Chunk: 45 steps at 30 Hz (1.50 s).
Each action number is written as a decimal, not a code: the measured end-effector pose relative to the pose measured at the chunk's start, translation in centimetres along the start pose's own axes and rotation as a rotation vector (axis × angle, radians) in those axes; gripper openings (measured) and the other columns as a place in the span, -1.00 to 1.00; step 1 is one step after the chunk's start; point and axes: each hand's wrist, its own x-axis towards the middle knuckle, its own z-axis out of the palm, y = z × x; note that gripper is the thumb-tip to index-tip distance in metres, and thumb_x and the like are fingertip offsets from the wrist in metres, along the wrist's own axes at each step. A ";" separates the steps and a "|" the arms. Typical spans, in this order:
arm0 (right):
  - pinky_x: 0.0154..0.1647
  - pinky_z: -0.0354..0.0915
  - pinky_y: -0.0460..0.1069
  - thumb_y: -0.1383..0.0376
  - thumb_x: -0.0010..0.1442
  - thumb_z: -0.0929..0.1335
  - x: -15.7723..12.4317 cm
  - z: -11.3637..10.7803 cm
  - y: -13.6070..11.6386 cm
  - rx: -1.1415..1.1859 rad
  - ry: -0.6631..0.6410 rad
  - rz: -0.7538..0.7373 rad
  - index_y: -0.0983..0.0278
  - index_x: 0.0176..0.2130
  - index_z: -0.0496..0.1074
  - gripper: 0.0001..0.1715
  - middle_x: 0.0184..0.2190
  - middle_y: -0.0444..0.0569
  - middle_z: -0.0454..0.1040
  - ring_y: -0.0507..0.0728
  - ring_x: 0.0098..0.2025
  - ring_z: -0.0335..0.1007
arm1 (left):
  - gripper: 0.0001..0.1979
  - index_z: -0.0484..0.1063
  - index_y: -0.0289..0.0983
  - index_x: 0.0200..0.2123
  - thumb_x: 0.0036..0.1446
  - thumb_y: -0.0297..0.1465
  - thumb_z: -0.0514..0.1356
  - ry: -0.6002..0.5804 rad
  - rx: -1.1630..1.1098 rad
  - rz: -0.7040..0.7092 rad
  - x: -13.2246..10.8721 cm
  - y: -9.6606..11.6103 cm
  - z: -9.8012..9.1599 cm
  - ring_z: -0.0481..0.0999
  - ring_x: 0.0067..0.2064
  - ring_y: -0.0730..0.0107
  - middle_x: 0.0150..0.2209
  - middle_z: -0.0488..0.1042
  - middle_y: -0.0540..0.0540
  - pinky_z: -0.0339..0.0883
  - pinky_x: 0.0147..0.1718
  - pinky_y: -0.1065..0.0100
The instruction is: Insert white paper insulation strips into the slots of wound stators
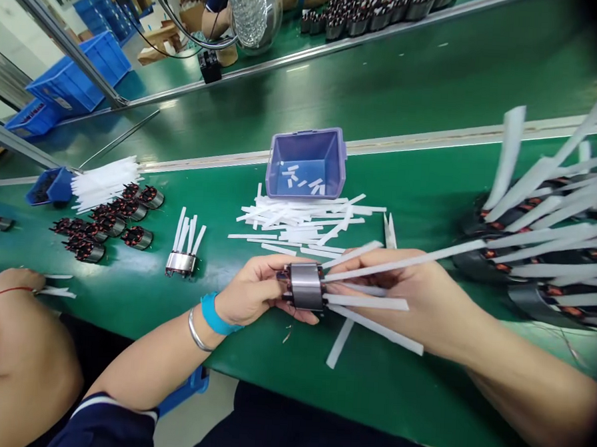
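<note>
My left hand (262,288) is wrapped round a motor stator (306,286), a metal ring with dark ends, lying on its side in my grip. Several white insulating strips (401,262) stick out of its right end and fan toward my right hand (419,296). Behind these strips, the fingers of my right hand are closed together on a white strip (360,289) close to the stator; the fingertips are partly hidden. A loose strip (339,346) lies on the table below. Just beyond my right hand rest the pointed tips of a metal tool (389,229), its rest covered.
A pile of white strips (298,223) lies before a purple bin (308,134) holding small white pieces. A stator with strips (181,263) stands left, near bare stators (111,224). More strip-filled stators (535,289) crowd the right. A co-worker's hand (18,282) is at far left.
</note>
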 end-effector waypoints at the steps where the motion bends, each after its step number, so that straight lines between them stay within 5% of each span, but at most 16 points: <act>1: -0.55 0.31 -0.05 0.09 -0.16 0.54 0.0 0.2 0.1 0.008 0.012 0.002 0.27 -0.49 0.50 -0.67 -0.53 -0.04 0.49 0.08 -0.53 0.35 | -0.53 0.52 -0.30 -0.09 -0.18 -0.51 0.32 -0.022 -0.008 -0.009 0.0 0.1 0.0 0.64 -0.39 0.25 -0.34 0.60 -0.09 0.58 -0.40 0.29; 6: -0.60 0.14 -0.06 0.13 -0.09 0.47 0.0 0.8 0.5 -0.104 0.035 0.009 0.27 -0.55 0.41 -0.72 -0.62 -0.06 0.42 0.05 -0.58 0.23 | -0.58 0.49 -0.36 -0.05 -0.05 -0.44 0.32 0.053 0.131 0.010 -0.2 -0.1 0.5 0.63 -0.43 0.27 -0.36 0.60 -0.15 0.53 -0.46 0.39; 14: -0.43 0.38 0.00 0.13 -0.12 0.51 0.2 0.9 1.7 -0.089 0.088 -0.066 0.24 -0.54 0.51 -0.75 -0.42 0.06 0.52 0.16 -0.41 0.44 | -0.67 0.48 -0.39 -0.18 -0.10 -0.52 0.28 0.143 0.270 0.158 -0.1 -1.1 0.9 0.59 -0.47 0.35 -0.43 0.55 -0.09 0.52 -0.48 0.37; 19: -0.55 0.36 -0.05 0.12 -0.29 0.59 0.3 1.4 1.7 0.030 0.098 -0.003 0.25 -0.66 0.47 -0.66 -0.49 0.07 0.50 0.15 -0.49 0.44 | -0.77 0.51 -0.41 -0.32 -0.16 -0.59 0.24 0.168 0.367 0.224 0.0 -1.8 0.4 0.54 -0.43 0.47 -0.44 0.55 -0.08 0.42 -0.45 0.51; 24: -0.61 0.34 -0.03 0.08 -0.42 0.61 0.6 1.3 2.0 0.047 0.101 0.035 0.24 -0.72 0.46 -0.60 -0.57 0.10 0.46 0.18 -0.54 0.42 | -0.73 0.54 -0.40 -0.32 -0.17 -0.67 0.22 0.135 0.306 0.131 0.1 -1.5 0.6 0.52 -0.42 0.51 -0.43 0.54 -0.05 0.41 -0.43 0.53; 28: -0.60 0.34 0.00 -0.04 -0.45 0.60 0.6 0.3 1.8 -0.056 0.084 0.105 0.25 -0.74 0.48 -0.53 -0.55 0.17 0.47 0.22 -0.52 0.44 | -0.78 0.57 -0.38 -0.25 -0.02 -0.60 0.24 -0.005 0.176 -0.002 0.1 -0.5 0.2 0.53 -0.39 0.49 -0.38 0.54 -0.07 0.49 -0.39 0.46; 32: -0.67 0.22 -0.05 0.02 -0.36 0.59 0.2 0.0 0.9 -0.063 -0.014 0.168 0.28 -0.73 0.44 -0.55 -0.55 0.11 0.45 0.12 -0.60 0.33 | -0.76 0.57 -0.35 -0.16 0.06 -0.51 0.28 -0.152 0.072 -0.110 0.0 0.2 -0.4 0.56 -0.36 0.45 -0.38 0.53 -0.06 0.56 -0.37 0.36; 38: -0.61 0.18 -0.09 0.13 -0.07 0.51 -0.8 0.0 1.3 -0.008 -0.083 0.151 0.27 -0.69 0.21 -0.49 -0.52 -0.02 0.42 0.01 -0.57 0.26 | -0.60 0.58 -0.37 -0.24 -0.12 -0.22 0.44 -0.153 0.104 -0.027 0.1 -0.1 -0.6 0.55 -0.45 0.42 -0.44 0.50 -0.05 0.56 -0.43 0.36; 42: -0.60 0.23 -0.08 0.15 0.09 0.44 -0.1 -1.1 2.0 0.110 -0.210 -0.013 0.25 -0.66 0.19 -0.52 -0.58 -0.06 0.43 0.04 -0.55 0.33 | -0.48 0.56 -0.39 -0.35 -0.25 -0.06 0.46 -0.151 0.023 -0.027 0.3 -0.5 -0.6 0.54 -0.50 0.36 -0.52 0.49 -0.07 0.51 -0.51 0.36; 45: -0.38 0.43 0.01 0.10 0.17 0.38 0.3 -2.2 2.3 0.103 -0.262 -0.219 0.18 -0.37 0.46 -0.78 -0.37 -0.01 0.55 0.15 -0.33 0.50 | -0.51 0.56 -0.38 -0.36 -0.30 -0.14 0.49 -0.060 -0.049 0.022 0.1 -0.4 -0.4 0.53 -0.51 0.36 -0.50 0.53 -0.10 0.48 -0.53 0.36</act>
